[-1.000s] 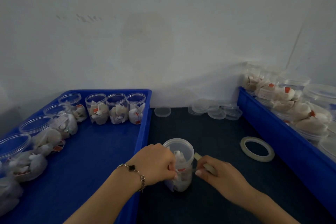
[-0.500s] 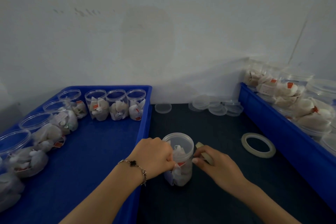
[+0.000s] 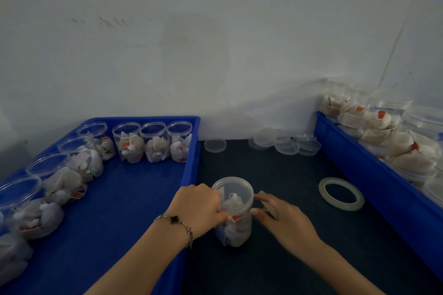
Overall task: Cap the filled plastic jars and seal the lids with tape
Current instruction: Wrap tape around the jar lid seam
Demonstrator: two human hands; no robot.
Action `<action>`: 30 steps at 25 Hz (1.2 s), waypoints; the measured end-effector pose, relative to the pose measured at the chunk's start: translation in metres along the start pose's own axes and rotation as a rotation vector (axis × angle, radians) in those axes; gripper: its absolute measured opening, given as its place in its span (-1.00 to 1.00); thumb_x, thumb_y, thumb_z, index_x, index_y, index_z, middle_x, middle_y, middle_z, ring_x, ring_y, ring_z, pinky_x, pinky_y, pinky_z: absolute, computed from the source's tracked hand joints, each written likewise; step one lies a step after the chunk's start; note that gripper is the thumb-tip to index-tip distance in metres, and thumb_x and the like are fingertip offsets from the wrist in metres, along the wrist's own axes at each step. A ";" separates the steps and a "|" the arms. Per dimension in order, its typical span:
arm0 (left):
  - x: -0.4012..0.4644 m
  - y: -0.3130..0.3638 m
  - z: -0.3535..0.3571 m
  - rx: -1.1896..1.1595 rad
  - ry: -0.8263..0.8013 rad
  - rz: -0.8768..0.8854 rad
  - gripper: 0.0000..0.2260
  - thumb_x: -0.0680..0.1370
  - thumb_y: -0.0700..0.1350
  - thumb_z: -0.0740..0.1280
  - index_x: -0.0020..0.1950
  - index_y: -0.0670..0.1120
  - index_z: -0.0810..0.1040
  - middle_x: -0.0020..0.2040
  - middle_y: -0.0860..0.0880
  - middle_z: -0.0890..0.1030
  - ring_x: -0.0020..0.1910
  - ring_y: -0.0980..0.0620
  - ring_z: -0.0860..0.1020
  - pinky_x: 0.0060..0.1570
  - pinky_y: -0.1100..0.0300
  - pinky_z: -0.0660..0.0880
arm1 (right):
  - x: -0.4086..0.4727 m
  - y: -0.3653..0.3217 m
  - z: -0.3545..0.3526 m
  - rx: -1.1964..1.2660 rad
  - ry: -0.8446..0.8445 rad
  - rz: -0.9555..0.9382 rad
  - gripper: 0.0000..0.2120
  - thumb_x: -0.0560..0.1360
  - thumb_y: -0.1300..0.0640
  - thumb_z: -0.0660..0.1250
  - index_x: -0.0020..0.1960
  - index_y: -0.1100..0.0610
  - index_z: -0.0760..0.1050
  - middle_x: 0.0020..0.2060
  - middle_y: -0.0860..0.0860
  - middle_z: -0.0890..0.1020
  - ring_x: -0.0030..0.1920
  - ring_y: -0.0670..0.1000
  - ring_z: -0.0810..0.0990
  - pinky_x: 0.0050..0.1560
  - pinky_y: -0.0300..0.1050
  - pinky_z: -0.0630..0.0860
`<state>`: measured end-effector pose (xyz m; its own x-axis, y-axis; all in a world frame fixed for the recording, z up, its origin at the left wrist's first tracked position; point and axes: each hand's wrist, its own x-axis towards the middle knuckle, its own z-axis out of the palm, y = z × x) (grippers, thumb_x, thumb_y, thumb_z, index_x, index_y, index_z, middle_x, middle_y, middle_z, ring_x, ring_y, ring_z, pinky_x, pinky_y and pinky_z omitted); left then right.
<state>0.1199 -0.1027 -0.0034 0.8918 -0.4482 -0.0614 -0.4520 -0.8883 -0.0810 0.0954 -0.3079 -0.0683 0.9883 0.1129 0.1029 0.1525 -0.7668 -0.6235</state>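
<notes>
A capped clear jar (image 3: 233,213) filled with white sachets stands on the dark mat between my hands. My left hand (image 3: 200,208), with a bracelet on the wrist, grips the jar's left side just under the lid. My right hand (image 3: 282,220) pinches a short strip of tape (image 3: 269,207) against the lid's right edge. A roll of clear tape (image 3: 341,194) lies flat on the mat to the right.
A blue tray (image 3: 189,151) on the left holds several open filled jars (image 3: 153,141). Loose lids (image 3: 285,143) and a single lid (image 3: 215,145) lie by the wall. A second blue tray (image 3: 359,163) on the right holds stacked filled jars.
Both hands stay on the jar. My right hand's fingers have shifted slightly along the lid's right edge with the tape strip. The camera view has moved a little.
</notes>
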 end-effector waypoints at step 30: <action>0.009 -0.013 0.002 -0.062 -0.105 0.182 -0.28 0.53 0.11 0.31 0.55 0.01 -0.02 0.56 0.08 -0.02 0.52 0.09 0.02 0.47 0.07 0.12 | 0.032 0.010 -0.003 0.226 -0.139 -0.024 -0.61 0.44 -0.04 0.42 0.18 -0.35 0.43 -0.01 -0.31 0.61 -0.01 -0.29 0.58 0.04 -0.20 0.54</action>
<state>0.1340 -0.0949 -0.0050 0.7877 -0.5914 -0.1726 -0.6002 -0.7999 0.0017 0.1284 -0.3141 -0.0684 0.9736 0.2274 0.0218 0.1586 -0.6043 -0.7808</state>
